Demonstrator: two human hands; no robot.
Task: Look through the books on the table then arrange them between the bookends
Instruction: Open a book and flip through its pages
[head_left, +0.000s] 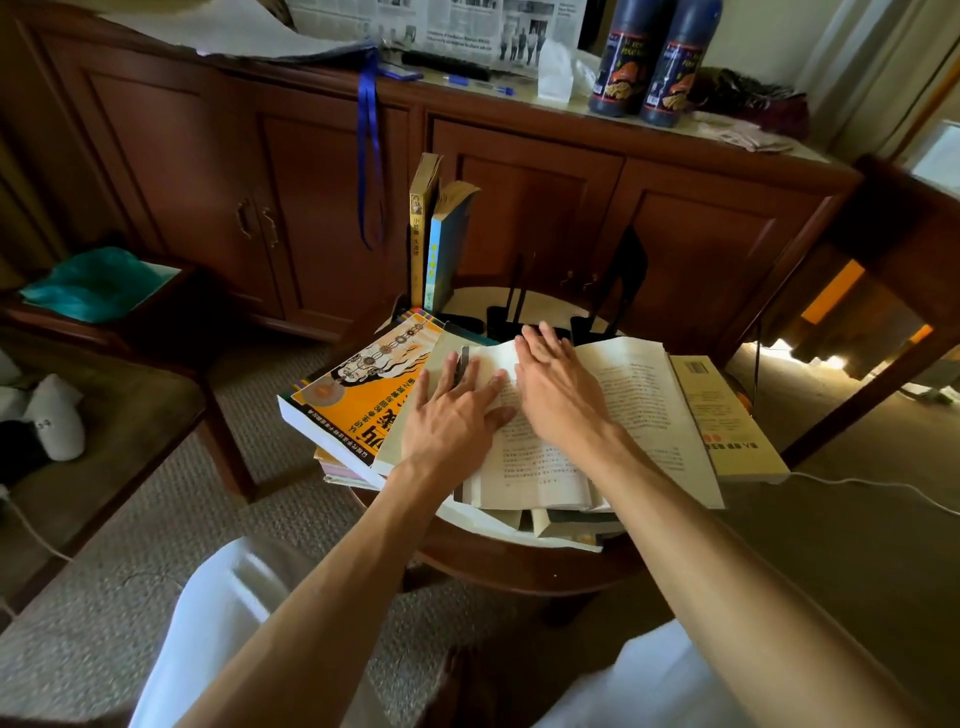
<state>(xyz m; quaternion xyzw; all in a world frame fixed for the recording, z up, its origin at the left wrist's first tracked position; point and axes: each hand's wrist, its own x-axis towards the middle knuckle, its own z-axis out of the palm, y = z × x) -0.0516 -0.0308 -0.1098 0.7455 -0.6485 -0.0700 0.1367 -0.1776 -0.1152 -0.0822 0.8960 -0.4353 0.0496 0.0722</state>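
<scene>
Cream pages of one open book (587, 431) fill the centre of the frame, and both hands lie flat on them, gripping nothing. Left hand (457, 410) has its fingers spread on the left page; right hand (558, 387) is palm down just beside it, its fingertips reaching the page's upper edge.

Open book sits on a loose pile on the round bench (519, 571). One orange book (358, 384) lies to the left, overhanging the bench's left edge. One pale yellow book (727, 415) lies to the right, its lower corner past the right rim. More books show only as edges beneath the pile at lower centre; their count cannot be told.

Above the hands, two books stand upright side by side at the bench's far left: a yellow-spined book (420, 228) and a blue-spined book (441, 249). Right of them stand black bookends (618, 280); two uprights are clear, but their bases merge in shadow and the left end is hidden. Bare bench between the blue-spined book and the right upright leaves open room.

Behind, a wooden cabinet (260, 182) spans the frame; two dark bottles (654, 62) at upper right are cut off at the top.
</scene>
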